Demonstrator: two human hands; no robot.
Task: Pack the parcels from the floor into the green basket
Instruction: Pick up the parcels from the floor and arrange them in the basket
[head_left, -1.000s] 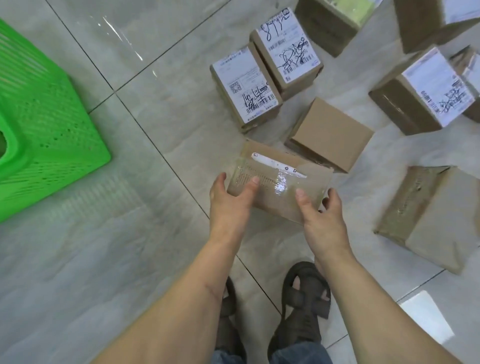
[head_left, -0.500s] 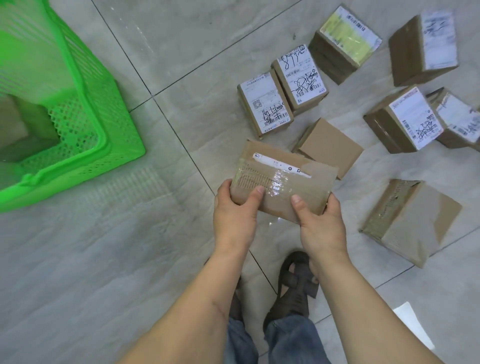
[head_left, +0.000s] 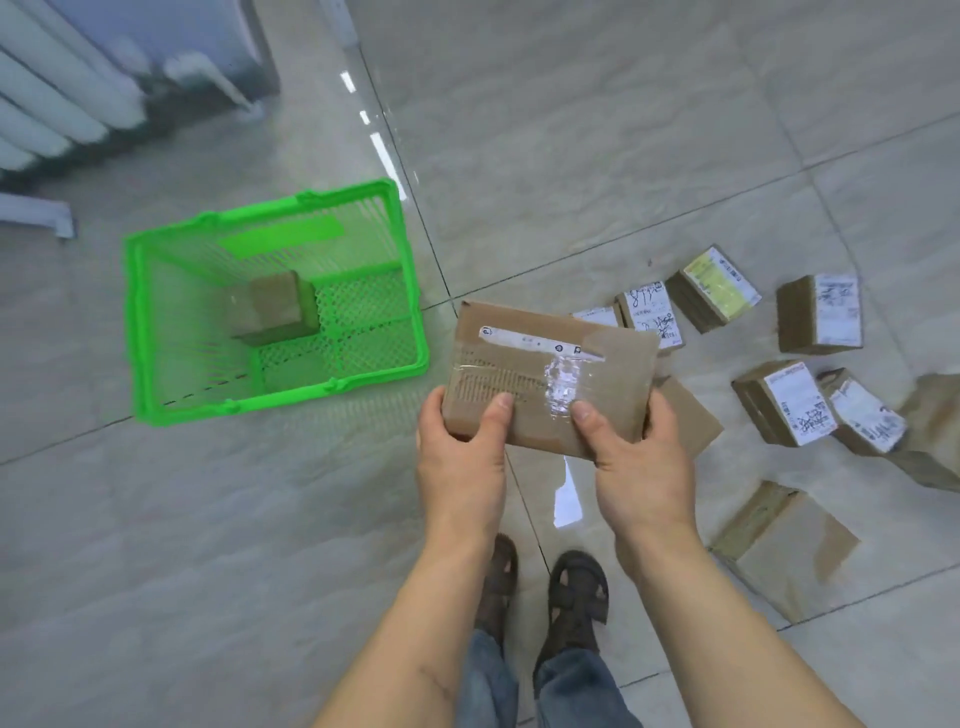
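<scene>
Two hands hold one flat taped parcel (head_left: 550, 374) in the air above the floor (head_left: 208, 545), just right of the green basket (head_left: 275, 405). The left hand (head_left: 462, 462) grips its near left corner, thumb curled on top; the right hand (head_left: 641, 467) grips the near right edge, thumb on top and fingers wrapped under. The basket stands on the floor with one brown box (head_left: 272, 312) inside, against its far left part. More parcels lie on the floor to the right: a labelled cluster (head_left: 649, 312) partly hidden behind the held parcel, a yellow-labelled one (head_left: 714, 288), a white-labelled one (head_left: 821, 314), a pair (head_left: 818, 405), and a large plain one (head_left: 784, 545) nearest the feet.
</scene>
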